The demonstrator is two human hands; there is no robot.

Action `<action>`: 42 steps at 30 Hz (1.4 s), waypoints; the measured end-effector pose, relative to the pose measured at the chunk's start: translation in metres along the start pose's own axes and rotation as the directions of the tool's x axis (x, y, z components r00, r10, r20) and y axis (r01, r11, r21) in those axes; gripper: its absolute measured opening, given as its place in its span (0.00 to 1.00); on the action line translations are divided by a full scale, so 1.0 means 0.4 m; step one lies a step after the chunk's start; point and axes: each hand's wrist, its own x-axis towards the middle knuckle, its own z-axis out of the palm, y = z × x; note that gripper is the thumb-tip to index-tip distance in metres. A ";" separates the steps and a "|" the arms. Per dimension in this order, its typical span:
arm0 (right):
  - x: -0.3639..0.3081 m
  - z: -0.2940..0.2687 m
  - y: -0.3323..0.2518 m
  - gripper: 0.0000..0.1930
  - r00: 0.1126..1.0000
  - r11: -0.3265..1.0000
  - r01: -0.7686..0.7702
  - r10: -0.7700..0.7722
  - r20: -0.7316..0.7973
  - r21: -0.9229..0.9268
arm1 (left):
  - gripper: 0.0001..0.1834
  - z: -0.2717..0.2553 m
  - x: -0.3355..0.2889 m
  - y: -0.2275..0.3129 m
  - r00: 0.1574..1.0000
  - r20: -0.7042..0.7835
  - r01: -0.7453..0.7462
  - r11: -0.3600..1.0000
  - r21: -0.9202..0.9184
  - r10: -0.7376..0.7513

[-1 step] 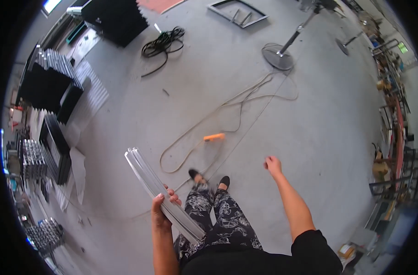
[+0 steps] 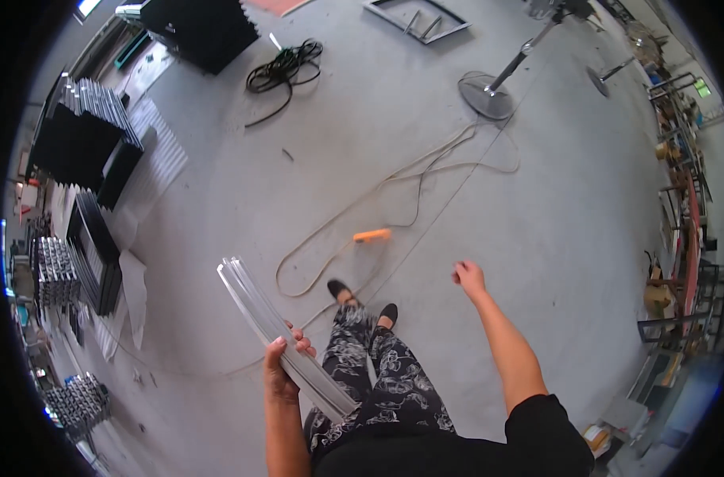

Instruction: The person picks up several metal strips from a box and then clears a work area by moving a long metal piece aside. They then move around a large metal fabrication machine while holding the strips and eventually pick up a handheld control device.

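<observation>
My left hand (image 2: pixel 286 358) is closed round a bundle of long, silvery metal profiles (image 2: pixel 259 308), gripping it below the middle. The bundle slants from my lap up to the left, clear of the floor. Thumb and fingertips show on its upper side; the palm is hidden beneath. My right hand (image 2: pixel 469 278) hangs out to the right over the grey floor, its fingers curled in, with nothing visible in it. On the floor beyond my feet lies an orange power-strip-like block (image 2: pixel 372 235), joined to a pale cable (image 2: pixel 330 208).
Ahead stands a fan's round base (image 2: pixel 487 95) with its pole. A coiled black cable (image 2: pixel 286 67) lies farther left. Stacks of black frames (image 2: pixel 92 254) and metal profiles (image 2: pixel 77 401) line the left side. A grey frame (image 2: pixel 418 20) lies far ahead; shelving (image 2: pixel 688 207) runs along the right.
My right hand has shifted slightly up and to the left. My left foot has moved a little forward. The bundle stays in my left hand.
</observation>
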 end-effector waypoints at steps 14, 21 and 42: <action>0.316 0.442 0.068 0.13 0.811 0.528 0.358 0.233 0.537 -0.770 | 0.26 -0.097 0.417 -0.053 0.970 -0.191 0.106 0.967 -0.230 -0.151; 0.584 0.699 0.175 0.09 0.745 0.188 0.616 0.179 0.643 -0.765 | 0.28 -0.260 0.613 -0.266 0.933 -0.294 0.099 0.931 -0.350 -0.210; 0.560 0.796 0.615 0.05 0.743 0.098 0.669 -0.049 0.668 -0.737 | 0.27 -0.416 0.727 -0.424 0.842 -0.291 0.322 0.856 -0.404 -0.454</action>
